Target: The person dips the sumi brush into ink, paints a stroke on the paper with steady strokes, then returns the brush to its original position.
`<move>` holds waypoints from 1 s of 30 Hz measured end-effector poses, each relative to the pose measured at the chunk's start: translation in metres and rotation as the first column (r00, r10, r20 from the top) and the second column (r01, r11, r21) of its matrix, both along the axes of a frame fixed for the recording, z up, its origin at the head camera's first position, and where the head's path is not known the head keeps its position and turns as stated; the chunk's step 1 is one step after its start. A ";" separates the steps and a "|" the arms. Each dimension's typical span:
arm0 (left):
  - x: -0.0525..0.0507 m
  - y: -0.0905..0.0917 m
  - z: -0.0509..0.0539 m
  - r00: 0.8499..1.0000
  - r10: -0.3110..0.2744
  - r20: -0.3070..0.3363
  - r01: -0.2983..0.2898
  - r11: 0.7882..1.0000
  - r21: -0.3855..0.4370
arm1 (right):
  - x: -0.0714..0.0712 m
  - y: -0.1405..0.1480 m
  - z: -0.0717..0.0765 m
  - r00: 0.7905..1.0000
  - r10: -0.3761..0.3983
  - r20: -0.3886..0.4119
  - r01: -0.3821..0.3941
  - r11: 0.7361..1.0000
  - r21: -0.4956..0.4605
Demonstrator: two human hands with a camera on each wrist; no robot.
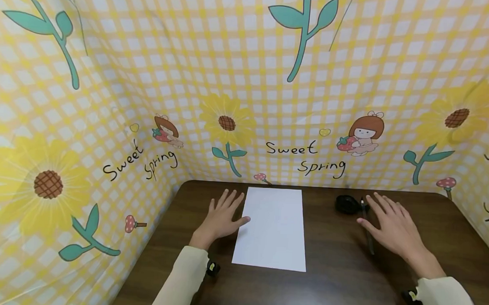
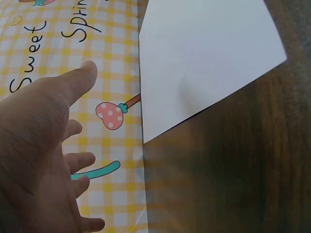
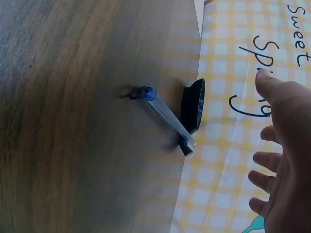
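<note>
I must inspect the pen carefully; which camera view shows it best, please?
The right wrist view: the pen appears larger and unobstructed. The head view shows it thin, partly covered by the right hand; the left wrist view does not show it.

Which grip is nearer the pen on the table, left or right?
Right. In the head view, the right grip overlaps the pen, mostly just right of it; the left grip is farther left, at the left edge of the paper.
</note>
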State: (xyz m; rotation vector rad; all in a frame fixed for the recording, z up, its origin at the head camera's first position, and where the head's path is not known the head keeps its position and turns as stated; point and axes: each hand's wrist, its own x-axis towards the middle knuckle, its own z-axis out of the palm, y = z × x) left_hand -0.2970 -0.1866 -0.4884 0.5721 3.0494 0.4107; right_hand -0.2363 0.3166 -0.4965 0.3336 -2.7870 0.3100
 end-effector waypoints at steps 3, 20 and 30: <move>0.002 0.001 -0.002 1.000 -0.015 -0.001 0.015 1.000 0.010 | 0.002 0.000 0.001 1.000 0.007 -0.013 -0.007 1.000 -0.009; 0.018 -0.002 -0.019 0.996 -0.085 -0.034 0.087 0.995 0.055 | 0.007 0.004 -0.010 0.966 0.136 -0.221 -0.134 0.991 0.024; 0.027 0.001 -0.027 0.991 -0.130 0.038 0.129 0.991 0.027 | 0.009 0.008 -0.022 0.969 0.199 -0.143 -0.201 0.980 0.002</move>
